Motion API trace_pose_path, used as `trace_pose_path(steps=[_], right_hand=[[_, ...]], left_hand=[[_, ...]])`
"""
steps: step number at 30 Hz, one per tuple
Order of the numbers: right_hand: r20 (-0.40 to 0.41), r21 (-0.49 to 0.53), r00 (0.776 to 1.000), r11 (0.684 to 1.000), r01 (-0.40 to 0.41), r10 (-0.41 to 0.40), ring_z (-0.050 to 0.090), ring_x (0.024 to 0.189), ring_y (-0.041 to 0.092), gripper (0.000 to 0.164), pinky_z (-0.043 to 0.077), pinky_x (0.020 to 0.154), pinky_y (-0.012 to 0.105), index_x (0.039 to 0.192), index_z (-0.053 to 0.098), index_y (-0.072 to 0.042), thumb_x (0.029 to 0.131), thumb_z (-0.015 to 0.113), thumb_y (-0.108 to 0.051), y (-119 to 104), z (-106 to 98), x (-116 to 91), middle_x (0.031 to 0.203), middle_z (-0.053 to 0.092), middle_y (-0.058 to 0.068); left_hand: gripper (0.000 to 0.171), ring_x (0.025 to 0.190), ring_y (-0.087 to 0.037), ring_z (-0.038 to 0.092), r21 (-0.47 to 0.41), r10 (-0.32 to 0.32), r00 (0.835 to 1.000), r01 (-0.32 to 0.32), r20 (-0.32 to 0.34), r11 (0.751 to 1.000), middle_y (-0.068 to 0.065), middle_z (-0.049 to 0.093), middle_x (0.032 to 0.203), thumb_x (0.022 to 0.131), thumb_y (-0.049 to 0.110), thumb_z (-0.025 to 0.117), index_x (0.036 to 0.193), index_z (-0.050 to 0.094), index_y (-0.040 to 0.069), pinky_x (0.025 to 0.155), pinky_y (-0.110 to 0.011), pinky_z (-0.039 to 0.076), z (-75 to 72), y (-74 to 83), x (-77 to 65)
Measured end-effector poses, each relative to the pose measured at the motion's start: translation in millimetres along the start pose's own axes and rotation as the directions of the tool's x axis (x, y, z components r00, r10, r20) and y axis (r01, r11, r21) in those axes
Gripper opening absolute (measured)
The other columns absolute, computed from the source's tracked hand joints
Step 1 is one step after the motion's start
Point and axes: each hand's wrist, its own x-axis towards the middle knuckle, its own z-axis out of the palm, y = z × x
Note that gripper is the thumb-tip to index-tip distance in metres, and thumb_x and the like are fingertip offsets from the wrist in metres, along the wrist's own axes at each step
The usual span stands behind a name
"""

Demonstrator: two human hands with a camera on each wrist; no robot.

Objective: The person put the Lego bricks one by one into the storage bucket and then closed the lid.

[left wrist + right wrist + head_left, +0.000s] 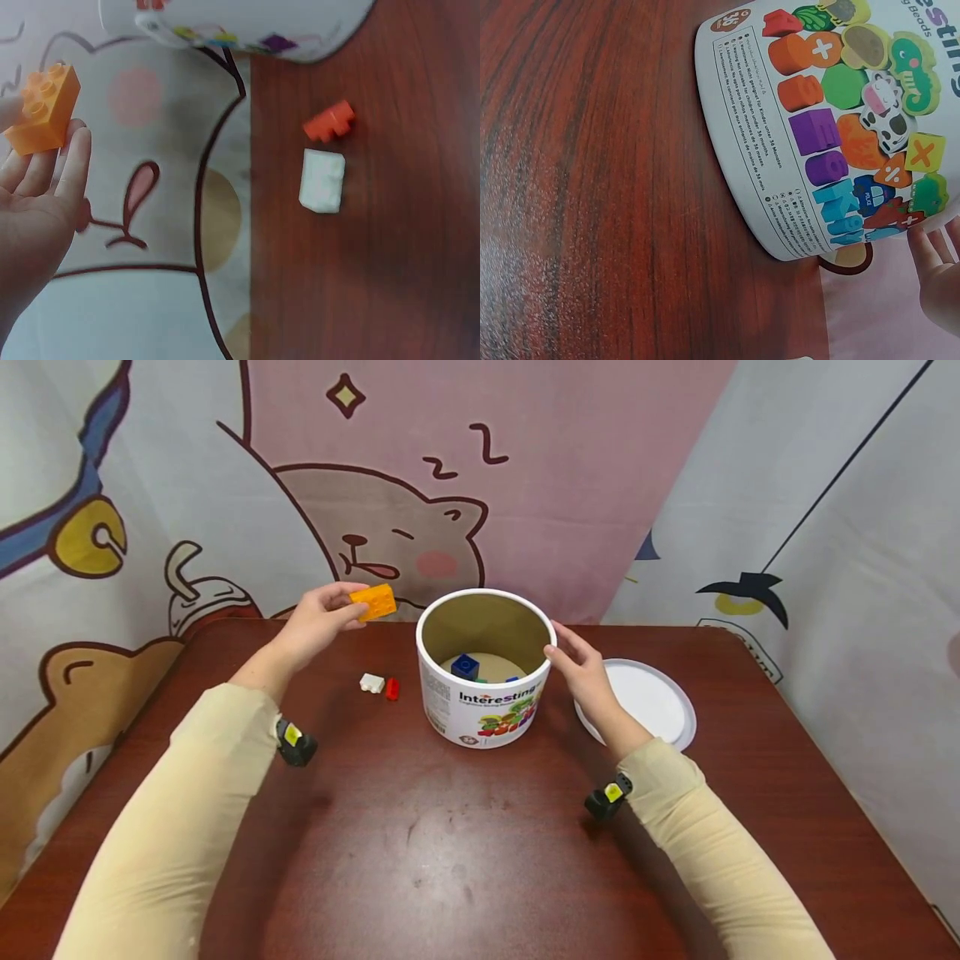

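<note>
Between thumb and fingers, my left hand pinches an orange toy brick in the air, left of a white printed bucket. The studs of that brick show in the left wrist view. My right hand holds the bucket's right side, its thumb at the rim and its fingers along the outer wall. Inside the upright bucket lie a blue brick and some small green and blue pieces, mostly hidden by the front wall. A white brick and a small red brick lie on the table, left of the bucket.
A round white lid lies on the brown table, right of the bucket and partly behind my right hand and forearm. Behind the table's far edge hangs a cartoon-printed curtain.
</note>
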Motion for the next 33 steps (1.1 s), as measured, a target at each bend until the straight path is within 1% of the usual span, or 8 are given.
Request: trace_pose_path(steps=[4, 9, 14, 20, 23, 27, 30, 33], right_hand=[[0.001, -0.004, 1.0, 1.0, -0.001, 0.001, 0.042, 0.127, 0.025, 0.048, 0.039, 0.096, 0.018, 0.141, 0.04, -0.003, 0.094, 0.051, -0.006, 0, -1, 0, 0.143, 0.043, 0.017], [-0.002, -0.006, 1.0, 1.0, -0.007, 0.007, 0.043, 0.127, 0.026, 0.048, 0.04, 0.092, 0.015, 0.141, 0.04, -0.004, 0.094, 0.051, -0.007, 0, -1, 0, 0.143, 0.043, 0.017], [-0.007, -0.003, 1.0, 1.0, -0.009, 0.009, 0.043, 0.127, 0.027, 0.048, 0.04, 0.091, 0.014, 0.141, 0.04, -0.003, 0.094, 0.051, -0.007, 0, 0, 0, 0.143, 0.044, 0.017], [0.0, 0.003, 1.0, 1.0, -0.017, 0.017, 0.044, 0.124, 0.019, 0.048, 0.04, 0.091, 0.013, 0.141, 0.04, -0.004, 0.094, 0.051, -0.007, 0, 0, -1, 0.143, 0.044, 0.016], [0.0, 0.002, 1.0, 1.0, -0.02, 0.02, 0.044, 0.123, 0.018, 0.048, 0.04, 0.09, 0.012, 0.141, 0.04, -0.004, 0.094, 0.051, -0.008, 0, 1, -1, 0.143, 0.044, 0.015], [-0.003, 0.008, 1.0, 1.0, -0.017, 0.017, 0.045, 0.123, 0.019, 0.048, 0.04, 0.089, 0.012, 0.141, 0.04, -0.004, 0.094, 0.051, -0.007, 0, 1, 0, 0.142, 0.044, 0.016], [-0.004, 0.012, 1.0, 1.0, -0.013, 0.013, 0.045, 0.122, 0.02, 0.048, 0.04, 0.089, 0.012, 0.141, 0.04, -0.003, 0.094, 0.051, -0.007, -1, 1, 0, 0.142, 0.044, 0.017], [-0.004, 0.007, 1.0, 1.0, -0.013, 0.013, 0.046, 0.121, 0.018, 0.048, 0.041, 0.089, 0.012, 0.141, 0.04, -0.004, 0.094, 0.051, -0.007, -1, 0, -1, 0.142, 0.045, 0.017]], left_hand=[[0.041, 0.103, -0.016, 0.056, -0.012, 0.032, 0.999, -0.032, 0.037, 0.999, -0.014, 0.054, 0.121, 0.095, 0.017, 0.053, 0.133, 0.047, 0.003, 0.089, -0.025, 0.051, 12.9, 14.4, 4.9], [0.04, 0.111, -0.023, 0.054, -0.022, 0.045, 0.993, -0.043, 0.108, 0.999, -0.016, 0.052, 0.129, 0.095, 0.015, 0.053, 0.133, 0.048, 0.005, 0.099, -0.041, 0.045, 34.4, 30.8, 11.0], [0.038, 0.111, -0.026, 0.054, -0.007, 0.072, 0.981, -0.071, 0.178, 0.997, -0.018, 0.054, 0.127, 0.094, 0.013, 0.054, 0.131, 0.049, 0.005, 0.099, -0.042, 0.045, 57.4, 41.9, 13.7], [0.039, 0.108, -0.027, 0.057, 0.004, 0.118, 0.965, -0.122, 0.233, 0.993, -0.02, 0.057, 0.121, 0.091, 0.011, 0.058, 0.129, 0.051, 0.003, 0.095, -0.038, 0.048, 77.5, 44.7, 15.5], [0.04, 0.109, -0.025, 0.057, 0.015, 0.135, 0.962, -0.143, 0.235, 0.99, -0.018, 0.059, 0.12, 0.089, 0.013, 0.061, 0.128, 0.053, 0.003, 0.096, -0.036, 0.047, 80.2, 44.1, 15.8], [0.04, 0.112, -0.024, 0.058, 0.017, 0.163, 0.964, -0.171, 0.212, 0.985, -0.016, 0.061, 0.121, 0.088, 0.014, 0.063, 0.126, 0.054, 0.004, 0.098, -0.035, 0.045, 75.4, 43.0, 14.5], [0.039, 0.112, -0.025, 0.058, 0.007, 0.168, 0.971, -0.172, 0.168, 0.985, -0.018, 0.06, 0.123, 0.088, 0.013, 0.063, 0.125, 0.055, 0.003, 0.098, -0.037, 0.045, 67.5, 40.7, 13.6], [0.038, 0.113, -0.023, 0.057, 0.009, 0.151, 0.982, -0.153, 0.11, 0.988, -0.019, 0.059, 0.123, 0.089, 0.013, 0.062, 0.125, 0.055, 0.004, 0.097, -0.037, 0.044, 57.1, 33.5, 13.2]])
